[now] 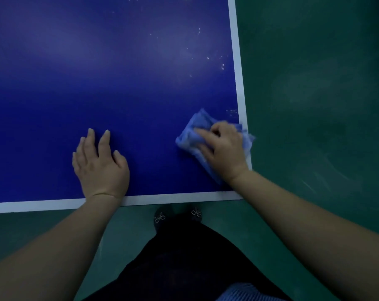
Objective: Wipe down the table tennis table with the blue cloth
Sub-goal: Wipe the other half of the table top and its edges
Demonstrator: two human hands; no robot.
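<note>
Pressing my right hand [222,152] down, fingers curled onto the crumpled blue cloth [191,135], at the near right corner of the dark blue table tennis table [110,72]; my left hand [100,165] lies flat, fingers spread, empty.

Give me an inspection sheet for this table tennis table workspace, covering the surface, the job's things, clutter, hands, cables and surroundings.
Surface: the table tennis table is dark blue with white edge lines; small pale specks or droplets dot it near the right edge, beyond the cloth.
Job's things: the blue cloth is bunched at the near right corner, overlapping the right edge line.
Clutter: nothing seen.
Hands: the right hand presses down on the cloth; the left hand lies flat and open on the bare table, apart from the cloth.
Cables: nothing seen.
Surroundings: green floor with faint scuff marks; the person's dark shoes stand just below the near edge.
</note>
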